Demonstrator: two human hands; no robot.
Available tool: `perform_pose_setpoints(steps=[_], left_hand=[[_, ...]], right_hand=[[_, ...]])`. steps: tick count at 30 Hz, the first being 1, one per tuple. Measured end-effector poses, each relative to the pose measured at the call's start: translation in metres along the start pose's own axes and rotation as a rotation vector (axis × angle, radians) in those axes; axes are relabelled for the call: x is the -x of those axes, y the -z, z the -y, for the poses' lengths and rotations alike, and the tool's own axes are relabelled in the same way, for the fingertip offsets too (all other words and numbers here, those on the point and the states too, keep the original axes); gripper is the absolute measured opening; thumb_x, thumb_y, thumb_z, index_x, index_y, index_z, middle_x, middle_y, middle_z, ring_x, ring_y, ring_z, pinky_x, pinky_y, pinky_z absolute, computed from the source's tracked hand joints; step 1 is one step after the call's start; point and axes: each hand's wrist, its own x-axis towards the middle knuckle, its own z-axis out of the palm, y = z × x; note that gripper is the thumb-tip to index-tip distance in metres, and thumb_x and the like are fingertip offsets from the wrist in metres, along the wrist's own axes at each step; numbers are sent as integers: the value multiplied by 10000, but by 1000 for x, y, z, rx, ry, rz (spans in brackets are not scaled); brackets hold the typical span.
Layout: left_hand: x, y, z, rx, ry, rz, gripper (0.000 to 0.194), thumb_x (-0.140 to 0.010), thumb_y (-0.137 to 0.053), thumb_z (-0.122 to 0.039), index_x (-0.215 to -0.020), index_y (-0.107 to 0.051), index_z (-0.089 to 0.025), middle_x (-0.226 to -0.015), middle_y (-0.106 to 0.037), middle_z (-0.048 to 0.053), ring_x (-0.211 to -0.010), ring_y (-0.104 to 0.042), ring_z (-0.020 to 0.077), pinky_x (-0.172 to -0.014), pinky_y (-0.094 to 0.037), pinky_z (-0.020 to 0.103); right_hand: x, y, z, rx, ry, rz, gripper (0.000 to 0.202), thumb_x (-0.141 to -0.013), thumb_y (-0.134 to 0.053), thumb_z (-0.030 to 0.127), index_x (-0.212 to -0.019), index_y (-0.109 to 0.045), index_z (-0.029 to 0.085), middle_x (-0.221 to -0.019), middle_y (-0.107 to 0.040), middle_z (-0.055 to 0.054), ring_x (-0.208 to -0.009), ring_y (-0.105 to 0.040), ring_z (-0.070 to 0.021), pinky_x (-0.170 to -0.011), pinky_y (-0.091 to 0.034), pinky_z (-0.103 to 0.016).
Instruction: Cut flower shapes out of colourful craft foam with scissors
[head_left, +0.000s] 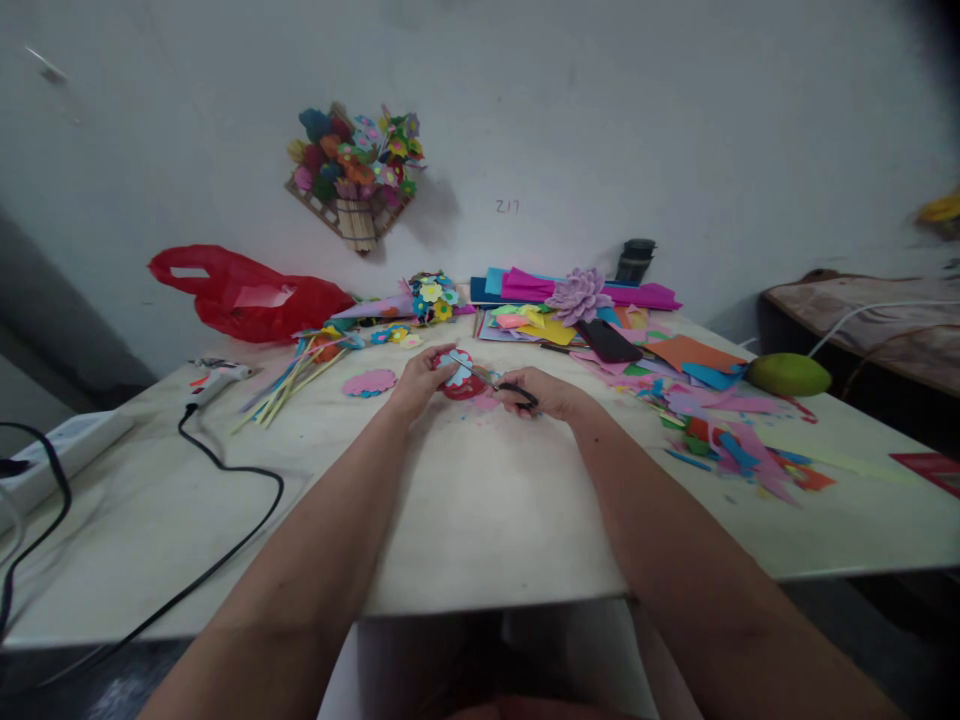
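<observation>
Pale table (465,520), grey wall (675,120), paper scraps (735,440)

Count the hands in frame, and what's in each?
2. Left hand holds a red and blue paper flower above the table. Right hand grips black-handled scissors, blades at the flower. No other person's hands visible.

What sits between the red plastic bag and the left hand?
In the head view: the pink scalloped cutout and a bundle of sticks, between red plastic bag and left hand.
</observation>
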Motion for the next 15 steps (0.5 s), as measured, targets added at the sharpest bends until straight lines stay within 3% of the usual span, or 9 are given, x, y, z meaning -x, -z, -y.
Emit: perform_pose_setpoints(steps=[8, 15], left_hand=[[-4, 0, 7, 40, 0, -34, 558, -531, -868, -316, -1027, -703, -122, -803, -715, 48, -690, -647, 172, -722, -531, 330], [-4, -8, 9, 41, -70, -144, 576, -548, -855, -291, -1076, -697, -122, -807, -711, 40, -694, -638, 160, -730, -528, 311]], right_hand=[[3, -6, 7, -6, -13, -51, 174, -763, -658, 301, -717, -560, 165, -465, -466, 62, -381, -379, -54, -381, -244, -182], [2, -10, 12, -61, -72, -130, 83, -815, -607, 224, -767, -594, 157, -465, -509, 44, -367, -405, -57, -378, -260, -177]])
